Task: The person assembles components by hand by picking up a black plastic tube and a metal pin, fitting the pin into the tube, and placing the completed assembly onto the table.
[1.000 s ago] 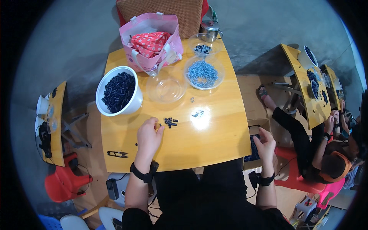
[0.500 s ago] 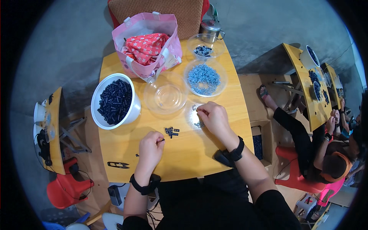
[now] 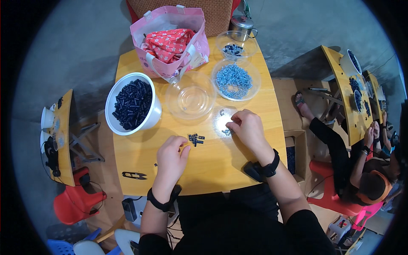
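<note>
My left hand (image 3: pixel 172 155) is beside a small pile of short black tubular plastic pieces (image 3: pixel 196 140). Its thumb and forefinger are apart, and I see nothing between them. My right hand (image 3: pixel 247 128) rests low over the table, fingertips pinched together at a few tiny silvery metal pieces (image 3: pixel 228 132). Whatever is in that pinch is too small to make out. Beyond my hands stand a white bucket (image 3: pixel 156 111) full of black pieces, a clear plastic bowl (image 3: pixel 171 103) and another clear bowl (image 3: pixel 257 83) heaped with silvery-blue metal pieces.
Black thread snips (image 3: pixel 134 175) lie at the table's near left. A pink bag (image 3: pixel 138 42) with red cloth, a clear bowl (image 3: pixel 255 47) holding mixed pieces and a metal mug (image 3: pixel 243 24) stand at the back. Another person (image 3: pixel 369 182) works at a table on the right.
My left hand has moved up toward the black pile, and its fingertips, pinched on a dark piece before, have parted. My right hand stays pinched near the metal pieces. The whole view has shifted slightly.
</note>
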`<state>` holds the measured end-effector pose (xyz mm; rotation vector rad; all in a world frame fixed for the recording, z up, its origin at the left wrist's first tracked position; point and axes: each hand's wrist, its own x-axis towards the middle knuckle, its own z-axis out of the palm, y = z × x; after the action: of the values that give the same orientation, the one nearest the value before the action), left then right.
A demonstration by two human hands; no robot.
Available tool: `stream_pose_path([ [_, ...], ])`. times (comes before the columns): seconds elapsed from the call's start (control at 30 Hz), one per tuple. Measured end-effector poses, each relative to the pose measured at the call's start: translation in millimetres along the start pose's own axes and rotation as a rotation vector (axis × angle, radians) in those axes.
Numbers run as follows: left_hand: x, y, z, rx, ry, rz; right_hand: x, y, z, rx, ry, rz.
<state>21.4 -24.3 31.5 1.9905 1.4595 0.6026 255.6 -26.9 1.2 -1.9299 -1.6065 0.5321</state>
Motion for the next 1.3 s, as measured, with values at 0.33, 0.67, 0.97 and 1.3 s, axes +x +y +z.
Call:
stream_pose_path([
  [0.33,30.8,6.4,35.4,0.263,-0.081,0.319,-4.0,18.8,4.9,-0.002,0.033,-0.087],
  [0.67,-12.5,59.5,12.8,-0.846,-0.275,-0.134,-66.9,3.6,-58.9,1.351,-0.357,0.220],
  [0.97,-64.7,95.5,18.3,-1.521,-0.267,-0.214,-129.5,-38.3,-82.5,1.449,-0.454,0.158],
  [1.3,-104.4,110.9,15.6,-1.543,-0.287,-0.047,-160.2,-55.7,-97.4,1.474,-0.439,0.020],
])
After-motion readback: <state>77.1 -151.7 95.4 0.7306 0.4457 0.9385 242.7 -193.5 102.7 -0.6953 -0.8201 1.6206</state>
